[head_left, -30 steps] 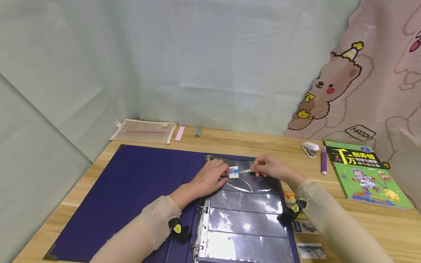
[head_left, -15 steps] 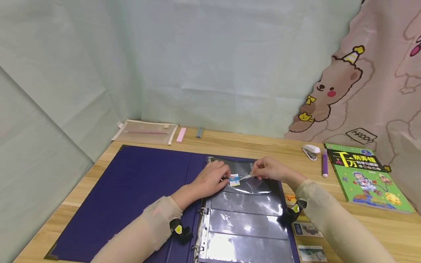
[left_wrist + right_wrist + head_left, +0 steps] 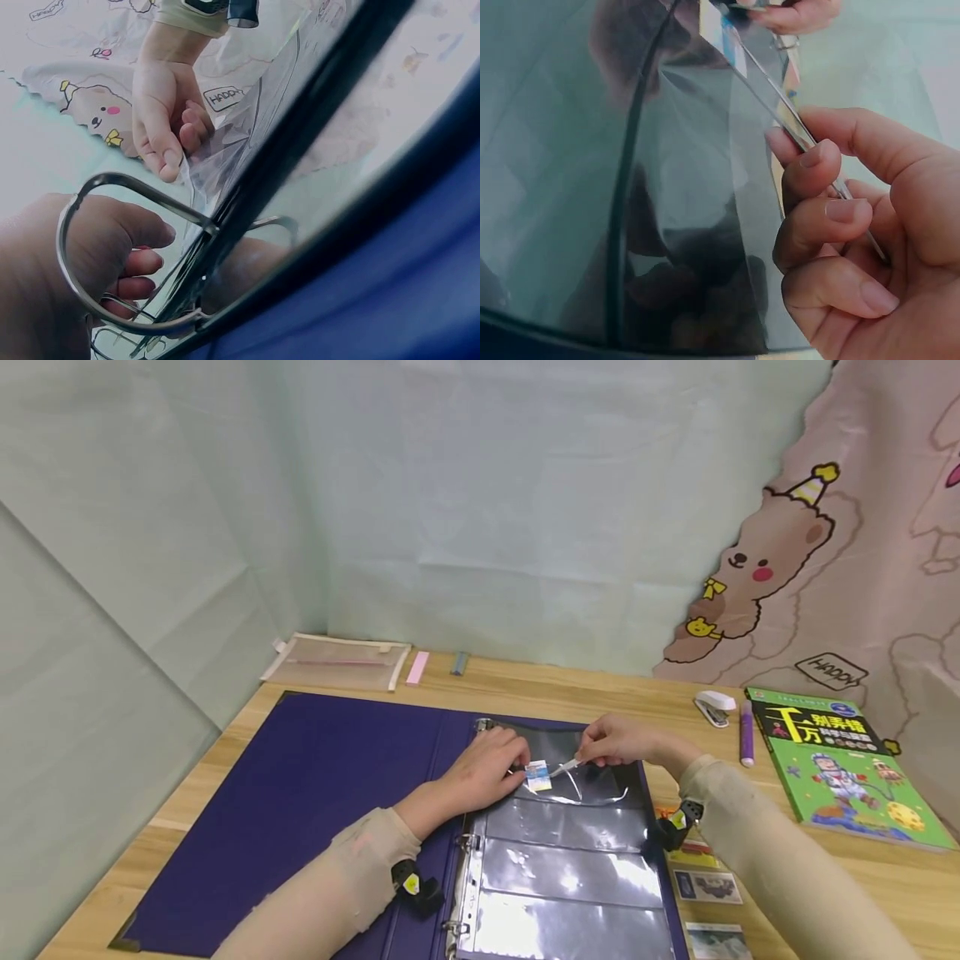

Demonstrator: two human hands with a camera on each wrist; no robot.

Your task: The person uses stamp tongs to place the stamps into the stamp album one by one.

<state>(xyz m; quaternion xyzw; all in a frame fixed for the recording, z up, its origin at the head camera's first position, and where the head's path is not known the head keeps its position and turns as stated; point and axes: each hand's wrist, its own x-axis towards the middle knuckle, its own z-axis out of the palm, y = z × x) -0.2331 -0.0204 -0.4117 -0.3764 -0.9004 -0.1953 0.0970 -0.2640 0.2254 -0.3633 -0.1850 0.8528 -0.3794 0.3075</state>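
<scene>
My right hand (image 3: 617, 740) holds slim metal tweezers (image 3: 788, 105), their tips at a small blue-and-white stamp (image 3: 538, 774). The stamp overlaps the top clear pocket (image 3: 592, 787) of a black-backed page in an open navy binder (image 3: 360, 768). Beside the stamp, my left hand (image 3: 491, 766) pinches the pocket's edge near its left end. A metal binder ring (image 3: 67, 255) passes in front of that hand in the left wrist view. Past the tweezers, the right wrist view shows the left fingers (image 3: 802, 15) close to the stamp.
Several cards (image 3: 708, 887) lie right of the binder, partly behind the right forearm. Further right are a white stapler (image 3: 715, 707), a purple marker (image 3: 747, 733) and a green book (image 3: 847, 777). A mesh pouch (image 3: 337, 662) and a pink strip (image 3: 417, 667) lie at the back.
The stamp and tweezers tips have moved down slightly, toward the lower part of the top pocket. The left hand keeps its place at the pocket's left end.
</scene>
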